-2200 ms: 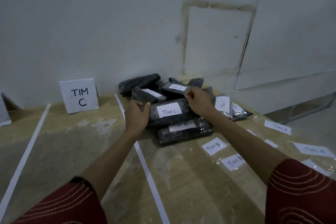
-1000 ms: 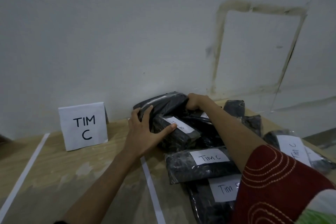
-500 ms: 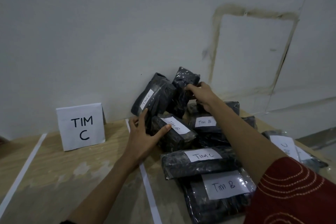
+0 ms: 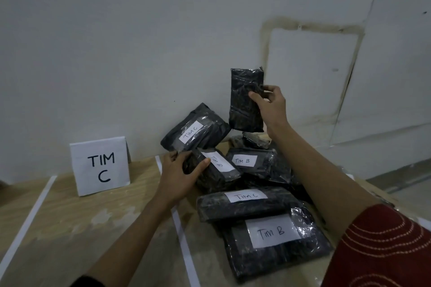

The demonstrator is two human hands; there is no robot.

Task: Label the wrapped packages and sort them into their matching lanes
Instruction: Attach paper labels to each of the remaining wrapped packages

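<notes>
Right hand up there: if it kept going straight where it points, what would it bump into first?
Probably the wall. The right hand grips a black package and points up toward it; nothing else shows in that line. The package would likely touch first, though depth is unclear.

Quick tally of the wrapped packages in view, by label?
TIM C: 2 (leaning package, front C package)
TIM B: 3 (left B package, middle B package, nearest B package)
No label showing: 2 (raised package, half-hidden package)
Total: 7 visible; others may be hidden.
</notes>
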